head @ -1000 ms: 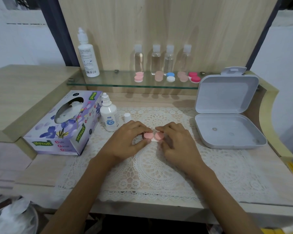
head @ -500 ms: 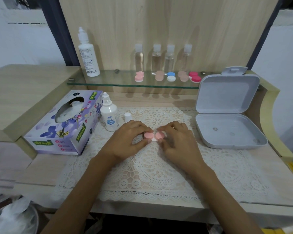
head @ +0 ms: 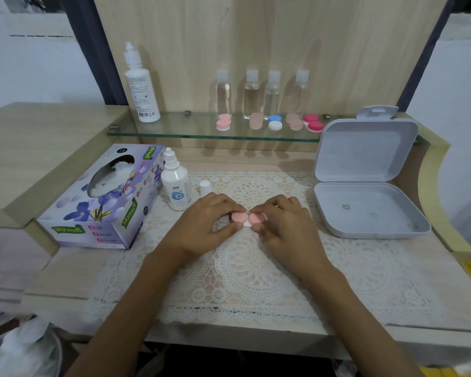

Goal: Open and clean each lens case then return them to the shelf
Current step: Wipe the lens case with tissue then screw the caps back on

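Leftmost, a flowered tissue box [head: 101, 197] lies on the table [head: 65, 273], and a crumpled plastic bag [head: 19, 346] shows below the table's near edge. Behind the box, a tall white bottle [head: 141, 88] stands upright at the left end of the glass shelf [head: 174, 129]. Just right of the tissue box, a small dropper bottle [head: 176, 186] stands uncapped at the edge of the lace mat [head: 256, 268], with its white cap [head: 205, 187] just beside it.

At the mat's middle, the left hand [head: 204, 224] has its grip pinched on the left pink lid of a lens case [head: 247, 219], thumb on the near side and fingers curled over the far side. The right hand [head: 286, 227] mirrors it, its grip pinching the right pink lid. The case's white base shows between the two lids; whether it rests on the mat cannot be told.

Up on the shelf, in front of four clear bottles [head: 251, 93], five other cases [head: 275, 122] sit in a row: pink, beige, blue-and-white, beige, magenta. Farthest right, a grey hinged box [head: 365, 186] stands open on the table, lid upright.
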{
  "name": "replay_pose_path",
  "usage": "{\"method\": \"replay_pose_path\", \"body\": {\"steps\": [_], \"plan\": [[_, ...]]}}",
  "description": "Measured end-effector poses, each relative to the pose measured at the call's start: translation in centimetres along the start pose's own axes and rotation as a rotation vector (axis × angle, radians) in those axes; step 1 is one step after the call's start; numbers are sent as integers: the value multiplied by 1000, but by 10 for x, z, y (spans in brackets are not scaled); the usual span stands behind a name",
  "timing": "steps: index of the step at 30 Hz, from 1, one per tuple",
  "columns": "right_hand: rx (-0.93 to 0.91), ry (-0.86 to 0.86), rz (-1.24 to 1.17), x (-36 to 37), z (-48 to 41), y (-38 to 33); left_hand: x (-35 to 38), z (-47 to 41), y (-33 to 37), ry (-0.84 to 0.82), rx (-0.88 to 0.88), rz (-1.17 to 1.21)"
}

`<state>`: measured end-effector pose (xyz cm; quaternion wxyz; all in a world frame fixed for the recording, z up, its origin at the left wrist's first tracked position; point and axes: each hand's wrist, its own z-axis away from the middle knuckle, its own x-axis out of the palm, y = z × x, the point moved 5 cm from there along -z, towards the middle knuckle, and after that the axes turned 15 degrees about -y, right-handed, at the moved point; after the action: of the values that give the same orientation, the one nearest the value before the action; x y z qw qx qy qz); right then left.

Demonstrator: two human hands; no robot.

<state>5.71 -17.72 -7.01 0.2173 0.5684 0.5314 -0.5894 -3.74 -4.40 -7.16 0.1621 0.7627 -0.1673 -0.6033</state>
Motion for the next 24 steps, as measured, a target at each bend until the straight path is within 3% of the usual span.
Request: {"method": "replay_pose_path", "body": {"steps": [18,24], "plan": [[29,-18,2,-1,1,-2,0,-1,-3,0,-9,45],[116,9,77,-2,-1,-4,-1,-1,-4,17,-15,66]]}}
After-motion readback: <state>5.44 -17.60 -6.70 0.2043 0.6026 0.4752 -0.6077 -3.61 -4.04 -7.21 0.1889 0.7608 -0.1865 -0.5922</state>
